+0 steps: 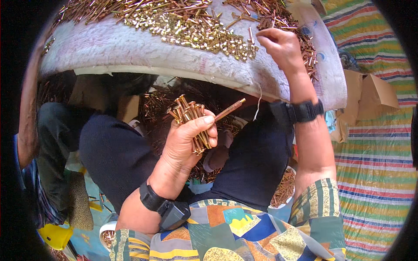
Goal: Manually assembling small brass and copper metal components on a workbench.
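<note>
My left hand [191,137] is closed round a bunch of brass-coloured bolts [187,111], held above my lap. One thicker bolt [230,109] juts out to the right between its thumb and finger. Over the right side of the padded work surface [152,48], my right hand [283,45] has its fingers bent together. Just left of its fingertips a short shiny metal pin [251,35] stands on end; whether the fingers touch it I cannot make out. Small gold nuts [187,32] lie heaped to the left of that hand.
Long copper-coloured bolts [100,11] are piled at the back left, with more bolts [310,56] along the right edge. Below, a bucket of bolts [285,187] stands beside my right leg. Cardboard [374,98] lies on the striped sheet [374,174]. Another person's leg [56,143] is at left.
</note>
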`<state>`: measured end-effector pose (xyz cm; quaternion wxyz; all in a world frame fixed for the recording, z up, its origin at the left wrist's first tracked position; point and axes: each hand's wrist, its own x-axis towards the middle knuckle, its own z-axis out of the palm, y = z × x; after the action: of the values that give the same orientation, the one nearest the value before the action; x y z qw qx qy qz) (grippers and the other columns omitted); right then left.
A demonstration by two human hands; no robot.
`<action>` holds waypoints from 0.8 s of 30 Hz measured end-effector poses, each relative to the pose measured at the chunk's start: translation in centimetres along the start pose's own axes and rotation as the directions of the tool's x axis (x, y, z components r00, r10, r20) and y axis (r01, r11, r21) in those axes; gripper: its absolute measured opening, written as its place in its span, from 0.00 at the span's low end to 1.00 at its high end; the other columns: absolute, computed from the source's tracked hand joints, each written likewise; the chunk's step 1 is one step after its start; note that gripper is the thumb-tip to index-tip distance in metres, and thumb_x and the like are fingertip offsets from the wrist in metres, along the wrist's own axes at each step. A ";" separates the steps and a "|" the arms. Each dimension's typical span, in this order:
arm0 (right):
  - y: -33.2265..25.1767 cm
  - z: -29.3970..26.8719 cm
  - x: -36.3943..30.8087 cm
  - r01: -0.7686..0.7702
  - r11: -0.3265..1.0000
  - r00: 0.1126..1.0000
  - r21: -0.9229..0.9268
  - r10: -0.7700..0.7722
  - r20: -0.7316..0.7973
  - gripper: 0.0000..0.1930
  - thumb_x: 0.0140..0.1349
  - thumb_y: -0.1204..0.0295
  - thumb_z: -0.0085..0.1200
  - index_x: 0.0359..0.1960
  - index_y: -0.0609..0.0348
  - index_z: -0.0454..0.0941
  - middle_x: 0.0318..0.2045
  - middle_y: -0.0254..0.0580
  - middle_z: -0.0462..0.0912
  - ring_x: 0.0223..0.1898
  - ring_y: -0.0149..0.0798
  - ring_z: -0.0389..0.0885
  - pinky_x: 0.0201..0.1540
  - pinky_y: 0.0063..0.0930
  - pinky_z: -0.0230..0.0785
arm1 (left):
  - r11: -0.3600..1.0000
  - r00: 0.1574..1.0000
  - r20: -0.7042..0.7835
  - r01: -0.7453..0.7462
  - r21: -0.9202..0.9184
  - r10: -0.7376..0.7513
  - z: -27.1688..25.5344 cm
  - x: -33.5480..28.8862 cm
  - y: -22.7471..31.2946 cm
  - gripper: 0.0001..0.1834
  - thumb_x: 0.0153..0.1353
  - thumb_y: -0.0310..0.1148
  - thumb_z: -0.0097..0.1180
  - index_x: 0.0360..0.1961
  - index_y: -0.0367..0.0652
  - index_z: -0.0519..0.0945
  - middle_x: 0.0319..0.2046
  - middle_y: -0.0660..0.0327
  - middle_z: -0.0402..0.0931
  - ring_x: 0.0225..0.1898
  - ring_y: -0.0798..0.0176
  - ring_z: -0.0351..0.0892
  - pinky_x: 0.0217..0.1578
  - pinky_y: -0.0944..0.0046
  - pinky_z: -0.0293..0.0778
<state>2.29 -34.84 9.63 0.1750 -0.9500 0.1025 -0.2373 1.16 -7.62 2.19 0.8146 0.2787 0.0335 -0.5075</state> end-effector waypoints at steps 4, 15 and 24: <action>1.9 2.6 1.8 0.065 0.942 0.977 -0.330 0.007 0.212 0.08 0.46 0.70 0.55 0.28 0.58 0.80 0.27 0.47 0.80 0.29 0.42 0.79 0.36 0.28 0.70 | 0.999 1.000 -0.010 0.027 -0.020 -0.027 -0.2 -0.1 -0.1 0.09 0.49 0.30 0.56 0.32 0.40 0.73 0.18 0.61 0.73 0.17 0.67 0.73 0.18 0.71 0.71; 2.7 2.9 3.4 0.139 0.820 0.930 -0.555 0.084 0.358 0.09 0.45 0.70 0.49 0.27 0.58 0.79 0.26 0.49 0.79 0.32 0.50 0.78 0.36 0.37 0.70 | 1.000 1.000 0.029 -0.003 -0.029 0.003 0.5 0.0 -0.2 0.08 0.50 0.29 0.55 0.32 0.39 0.74 0.18 0.60 0.72 0.17 0.65 0.72 0.18 0.70 0.70; -3.7 -2.6 -3.4 -0.226 0.833 0.958 0.505 0.095 0.271 0.08 0.49 0.73 0.54 0.30 0.64 0.78 0.18 0.34 0.76 0.19 0.23 0.72 0.21 0.15 0.63 | 1.000 0.999 0.040 -0.010 0.013 0.009 0.4 -0.4 0.0 0.08 0.50 0.29 0.55 0.31 0.39 0.73 0.17 0.61 0.71 0.16 0.67 0.71 0.18 0.72 0.70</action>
<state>-1.54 -31.21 11.82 0.4607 -0.8737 0.0915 -0.1268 0.86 -7.49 2.62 0.8155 0.2743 0.0125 -0.5094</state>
